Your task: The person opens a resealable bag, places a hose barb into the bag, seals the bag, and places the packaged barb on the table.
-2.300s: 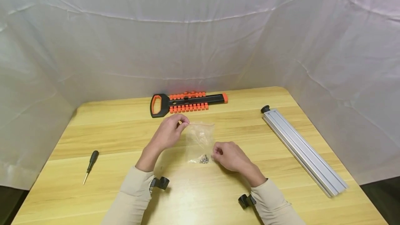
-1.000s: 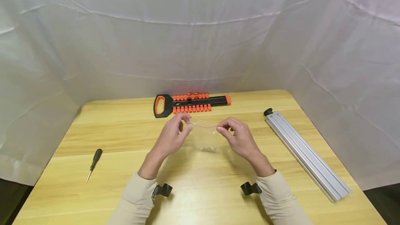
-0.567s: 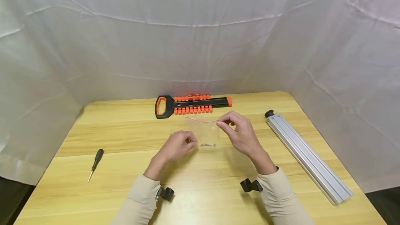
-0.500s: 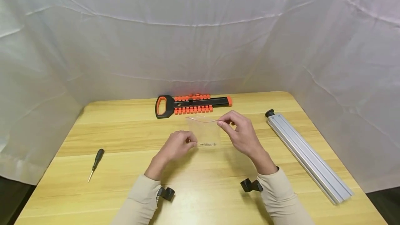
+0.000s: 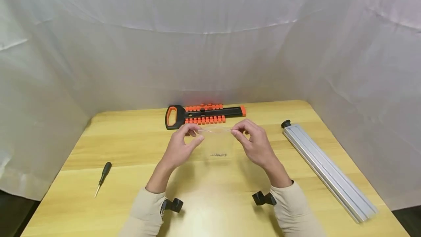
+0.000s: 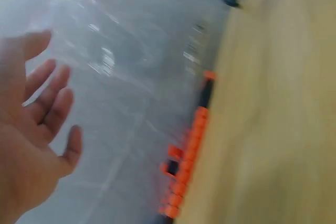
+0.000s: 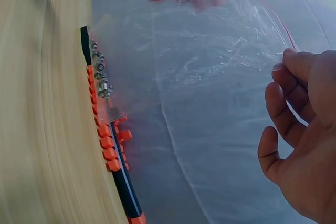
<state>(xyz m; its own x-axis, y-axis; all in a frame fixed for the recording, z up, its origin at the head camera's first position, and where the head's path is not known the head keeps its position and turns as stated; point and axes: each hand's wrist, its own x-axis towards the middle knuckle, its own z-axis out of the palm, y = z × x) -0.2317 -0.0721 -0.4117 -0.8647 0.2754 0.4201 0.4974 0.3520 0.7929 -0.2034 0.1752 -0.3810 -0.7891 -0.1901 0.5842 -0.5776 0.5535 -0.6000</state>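
A clear zip bag (image 5: 217, 143) hangs upright by its mouth over the table, its red seal line (image 7: 283, 27) along the top. Small metal screws (image 5: 218, 155) lie gathered at its bottom; they also show in the right wrist view (image 7: 102, 80). My right hand (image 5: 254, 143) pinches the bag's top right corner between thumb and index finger. At the top left corner, my left hand (image 5: 179, 145) has its fingertips right at the mouth. Thumb and fingers stand apart in the blurred left wrist view (image 6: 37, 124), loosely bent, with the bag just beyond them.
Behind the bag lies a black and orange handled rack (image 5: 205, 114) with rows of orange clips. A screwdriver (image 5: 104, 176) rests at the left of the wooden table (image 5: 131, 134). A silver aluminium profile (image 5: 329, 171) with a black knob lies at the right. Grey sheeting (image 5: 204, 54) surrounds the back.
My left hand has risen from the bag's lower left side to its top left corner, its fingers loosening. The right hand, earlier low beside the bag, keeps its pinch at the top right corner.
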